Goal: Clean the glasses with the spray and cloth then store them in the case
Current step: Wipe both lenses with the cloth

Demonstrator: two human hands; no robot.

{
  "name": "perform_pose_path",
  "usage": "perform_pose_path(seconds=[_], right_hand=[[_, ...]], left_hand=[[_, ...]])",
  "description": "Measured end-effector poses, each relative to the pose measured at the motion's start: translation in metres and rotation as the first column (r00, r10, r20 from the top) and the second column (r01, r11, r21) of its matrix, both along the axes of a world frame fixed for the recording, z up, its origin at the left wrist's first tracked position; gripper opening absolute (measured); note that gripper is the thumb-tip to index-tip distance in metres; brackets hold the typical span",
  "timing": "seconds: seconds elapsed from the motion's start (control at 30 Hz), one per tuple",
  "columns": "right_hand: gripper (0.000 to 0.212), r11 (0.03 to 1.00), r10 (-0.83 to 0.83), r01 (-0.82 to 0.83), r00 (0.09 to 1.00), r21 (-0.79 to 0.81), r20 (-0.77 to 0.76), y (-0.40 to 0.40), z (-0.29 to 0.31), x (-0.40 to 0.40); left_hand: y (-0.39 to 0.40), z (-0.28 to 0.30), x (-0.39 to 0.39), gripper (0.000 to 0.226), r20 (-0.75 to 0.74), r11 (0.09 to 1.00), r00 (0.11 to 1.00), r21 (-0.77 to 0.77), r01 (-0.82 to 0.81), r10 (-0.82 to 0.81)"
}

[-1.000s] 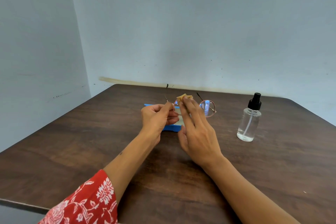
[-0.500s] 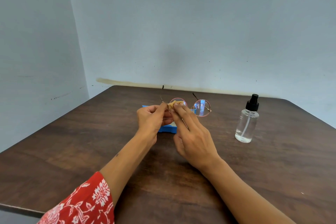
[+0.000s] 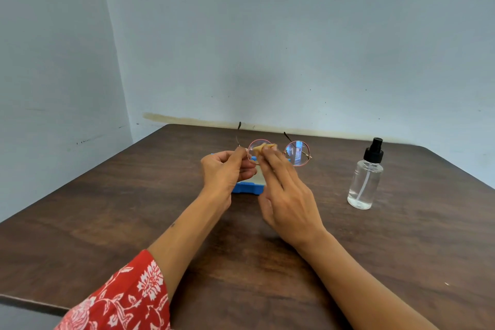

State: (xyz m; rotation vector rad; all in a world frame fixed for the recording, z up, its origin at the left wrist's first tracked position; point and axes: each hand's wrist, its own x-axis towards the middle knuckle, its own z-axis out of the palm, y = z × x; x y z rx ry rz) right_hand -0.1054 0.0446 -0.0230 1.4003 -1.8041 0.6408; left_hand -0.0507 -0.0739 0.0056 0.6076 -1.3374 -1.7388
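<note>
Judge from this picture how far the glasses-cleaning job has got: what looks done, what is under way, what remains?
Done: seemingly the spraying, since the spray bottle stands capped on the table, untouched. Under way: the left hand holds the glasses by the frame while the right hand presses the cloth on one lens. Left: the other lens perhaps, then putting them into the blue case beneath the hands.

Round pink-rimmed glasses point(image 3: 278, 153) w/ tan cloth point(image 3: 263, 148) on lens.

Soft even light, faint shadows, mild wide-angle edge bending.
</note>
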Motion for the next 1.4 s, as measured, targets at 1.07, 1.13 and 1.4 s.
perform_pose_path(seconds=[1.07, 1.13, 1.4], right_hand=[[0.060, 0.998, 0.056, -0.054, 0.998, 0.042, -0.041, 0.0007, -0.0012, 0.0018], [0.061, 0.999, 0.041, -0.041, 0.999, -0.007, -0.001, 0.0017, -0.0008, 0.0002], [0.066, 0.999, 0.021, -0.021, 1.000, 0.037, -0.008, 0.0009, 0.0005, 0.0033]], left_hand=[[0.0040, -0.0005, 0.0013, 0.019, 0.019, 1.000, 1.000, -0.018, -0.006, 0.007], [0.0024, 0.0012, 0.0020, 0.017, 0.013, 1.000, 1.000, -0.005, -0.004, 0.004], [0.0060, 0.0005, 0.0012, 0.018, 0.021, 1.000, 1.000, -0.011, 0.011, -0.011]])
